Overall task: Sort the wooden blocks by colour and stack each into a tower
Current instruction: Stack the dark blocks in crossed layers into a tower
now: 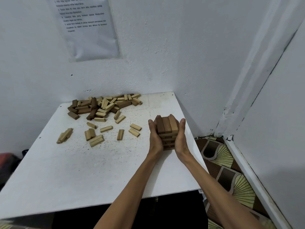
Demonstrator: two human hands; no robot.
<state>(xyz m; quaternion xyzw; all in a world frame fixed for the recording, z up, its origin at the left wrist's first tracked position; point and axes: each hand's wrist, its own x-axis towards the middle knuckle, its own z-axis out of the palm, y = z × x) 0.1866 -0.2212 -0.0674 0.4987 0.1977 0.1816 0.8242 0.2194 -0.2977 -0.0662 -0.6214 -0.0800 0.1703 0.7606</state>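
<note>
Both forearms reach forward over the desk (82, 171). The left hand (155, 138) and right hand (180, 138) cup a tower (167, 128) of dark blocks from either side. Palms press its sides, thumbs point up and fingertips curl round the back. The tower stands near the desk's right edge. At the far left lies a mixed pile (102, 106) of dark and light blocks; loose light blocks (105, 128) lie scattered nearer. White walls (165, 47) meet in a corner, a printed sheet (89, 27) hangs on one, and the patterned floor (231, 171) shows at right.

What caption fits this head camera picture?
Left hand and right hand cup the dark tower on the white table, beside the unsorted block pile.
</note>
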